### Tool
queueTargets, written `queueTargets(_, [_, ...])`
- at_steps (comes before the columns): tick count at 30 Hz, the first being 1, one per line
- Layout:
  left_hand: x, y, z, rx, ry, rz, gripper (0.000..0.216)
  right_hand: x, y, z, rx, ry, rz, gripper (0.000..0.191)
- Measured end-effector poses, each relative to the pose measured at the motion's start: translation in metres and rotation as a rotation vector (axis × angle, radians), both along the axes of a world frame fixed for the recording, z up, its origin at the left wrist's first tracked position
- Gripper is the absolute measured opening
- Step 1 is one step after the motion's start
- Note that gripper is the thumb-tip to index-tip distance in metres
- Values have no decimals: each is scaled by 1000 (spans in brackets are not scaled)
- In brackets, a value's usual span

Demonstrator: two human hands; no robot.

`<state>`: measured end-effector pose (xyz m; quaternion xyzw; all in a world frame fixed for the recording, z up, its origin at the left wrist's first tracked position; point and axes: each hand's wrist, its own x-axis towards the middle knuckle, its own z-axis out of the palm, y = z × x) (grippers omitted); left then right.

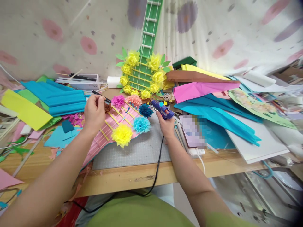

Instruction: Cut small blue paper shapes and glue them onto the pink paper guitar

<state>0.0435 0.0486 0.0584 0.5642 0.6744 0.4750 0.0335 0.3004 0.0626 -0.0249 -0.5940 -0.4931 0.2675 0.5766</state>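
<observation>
My right hand [167,125] is wrapped round a purple-blue hot glue gun [163,110], its nozzle pointing left toward the paper flowers. From it a black cord [159,160] runs down over the table edge. My left hand [95,113] is closed in a pinch at the upper left of a pink paper guitar [100,144]. Beside its fingertips is a brown paper flower [108,108]; whatever the fingers grip is hidden. Magenta [117,101], coral [133,100], dark blue [145,110], light blue [141,125] and yellow [122,135] paper flowers ring the guitar's body.
A green paper guitar [151,34] with yellow flowers leans on the curtain behind. Folded crepe paper lies left [56,94] and right [220,113]. A grey cutting mat [132,154] is under the pink guitar. A phone [191,130] lies right of my right hand.
</observation>
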Motion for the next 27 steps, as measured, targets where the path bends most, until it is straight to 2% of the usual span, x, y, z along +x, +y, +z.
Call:
queueTargets(3, [3,-11,-1,47,-89,10,18,-3,-3,4,16,77,0,49])
queueTargets(6, [4,-22,-7,23,-135,5,25,-3,-3,5,7,92,-54,49])
queueTargets(11, [-8,-36,-23,-122,-156,10,26,6,5,0,-30,-80,-141,47])
queueTargets(14, [-26,-43,-29,-212,-130,63,14,10,10,-4,-143,-230,-121,43])
queueTargets(18, [-55,-59,-34,-316,-139,60,18,11,13,-10,-328,-369,-91,46])
queueTargets(22, [-76,-78,-35,-423,-70,105,22,11,13,-14,-344,-434,-39,46])
queueTargets(24, [-79,-87,-32,-454,8,56,31,11,13,-14,-319,-434,-15,45])
queueTargets(27, [-72,-94,-25,-560,208,-46,56,14,11,-12,-255,-417,38,42])
